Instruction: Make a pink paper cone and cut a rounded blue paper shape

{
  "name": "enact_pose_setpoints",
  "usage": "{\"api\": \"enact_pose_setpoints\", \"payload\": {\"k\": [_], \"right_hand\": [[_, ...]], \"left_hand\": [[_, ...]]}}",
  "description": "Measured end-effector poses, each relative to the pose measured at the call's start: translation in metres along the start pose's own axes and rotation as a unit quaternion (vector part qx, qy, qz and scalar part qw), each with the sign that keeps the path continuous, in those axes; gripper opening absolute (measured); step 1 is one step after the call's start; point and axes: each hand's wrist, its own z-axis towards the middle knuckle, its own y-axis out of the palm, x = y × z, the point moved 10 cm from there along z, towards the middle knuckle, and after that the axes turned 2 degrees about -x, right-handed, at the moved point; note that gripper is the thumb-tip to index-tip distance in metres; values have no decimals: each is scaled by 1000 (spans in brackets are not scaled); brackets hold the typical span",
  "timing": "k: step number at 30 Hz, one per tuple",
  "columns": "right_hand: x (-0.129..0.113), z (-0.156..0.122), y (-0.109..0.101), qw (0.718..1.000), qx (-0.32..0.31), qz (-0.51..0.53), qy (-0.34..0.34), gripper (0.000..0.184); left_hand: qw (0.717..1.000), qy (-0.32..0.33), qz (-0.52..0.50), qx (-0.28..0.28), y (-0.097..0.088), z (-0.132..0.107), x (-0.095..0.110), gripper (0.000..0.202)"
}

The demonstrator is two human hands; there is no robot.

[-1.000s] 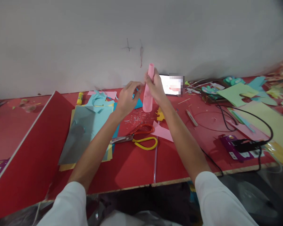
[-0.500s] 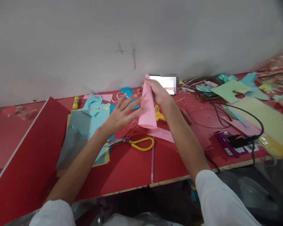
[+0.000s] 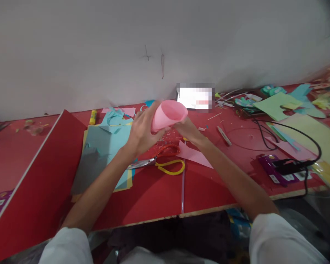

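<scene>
A pink paper cone point(image 3: 167, 113) is held above the red table, its wide round mouth tilted toward me. My left hand point(image 3: 143, 128) wraps around the cone's left side, thumb beneath it. On the lower right, my right hand point(image 3: 188, 129) closes on the cone, its fingers largely hidden behind the paper. Below the hands lie scissors point(image 3: 170, 167) with one yellow and one red handle loop, blades pointing left. A pink paper piece point(image 3: 195, 154) rests to their right.
Blue and yellow sheets point(image 3: 101, 146) lie left, beside an upright red board point(image 3: 41, 176). A glue stick point(image 3: 92, 117) stands behind them. A bright screen point(image 3: 195, 98) leans on the wall. Right are a craft knife point(image 3: 224, 135), a purple power strip point(image 3: 277, 170) with black cables, and coloured paper.
The cone has turned from upright, mouth down, to mouth facing up and toward me. My left hand has gone from spread beside it to gripping it; my right hand has moved lower.
</scene>
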Motion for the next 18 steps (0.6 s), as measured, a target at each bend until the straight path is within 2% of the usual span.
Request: {"api": "enact_pose_setpoints", "payload": {"k": [2, 3, 5, 7, 10, 13, 18], "right_hand": [[-1, -30, 12, 990, -103, -100, -9, 18], [-2, -47, 19, 976, -155, -154, -22, 16], [1, -81, 37, 929, -251, -269, -47, 15], [-1, -105, 49, 887, -286, -353, -87, 37], [-6, -116, 64, 845, -278, -440, -126, 50], [-12, -115, 83, 814, -273, -490, -149, 50], [-20, -108, 98, 807, -263, -507, -150, 44]], "left_hand": [[999, -39, -6, -9, 2, 3, -8, 86], [998, -51, -13, -17, 4, 4, -11, 87], [996, -72, -32, -32, 11, 3, -17, 88], [994, -88, -43, -42, 17, 0, -23, 90], [993, -97, -41, -51, 22, -4, -28, 92], [994, -86, -41, -59, 23, -4, -27, 96], [991, -100, -46, -74, 19, -1, -33, 101]]}}
